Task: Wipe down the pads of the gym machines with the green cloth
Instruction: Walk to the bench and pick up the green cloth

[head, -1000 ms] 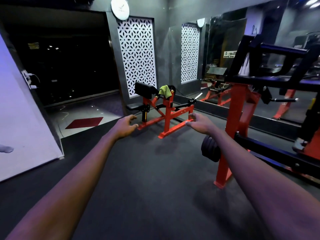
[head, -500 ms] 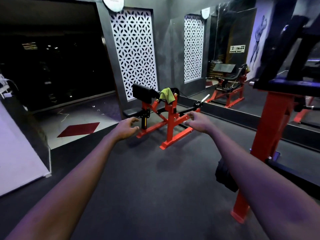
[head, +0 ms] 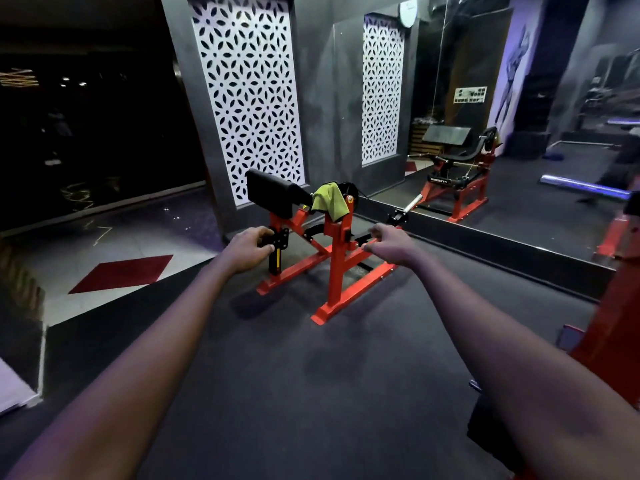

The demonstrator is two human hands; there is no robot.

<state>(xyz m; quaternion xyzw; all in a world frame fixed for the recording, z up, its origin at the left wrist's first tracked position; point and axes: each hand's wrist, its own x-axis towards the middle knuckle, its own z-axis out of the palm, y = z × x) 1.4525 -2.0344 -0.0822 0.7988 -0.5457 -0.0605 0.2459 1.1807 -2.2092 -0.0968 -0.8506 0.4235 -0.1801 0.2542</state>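
Both arms reach forward with nothing in them: the left hand and right hand have fingers loosely curled, gripping no object that I can see. The left one overlaps the machine's black post in this view, and whether it touches is unclear. The cloth hangs draped over the top of the red machine at 12 o'clock, touching the right end of the black pad, which sits at about 10 o'clock from it. The step in hand looks like fetching the cloth, so wiping has not begun. To do it well, I would come in square to the machine and pinch the cloth near its upper fold with 1 hand so it lifts free and does not snag on the wheel behind it. Then bunch it flat against the palm before the first pass over the pad. The machine's low red feet and the bar jutting toward 1 o'clock could catch a shin or hip. A second red frame crowds in at 3 o'clock. A mirror spans 1 to 2 o'clock (it shows another pad), and a white lattice panel stands behind at 11 o'clock.
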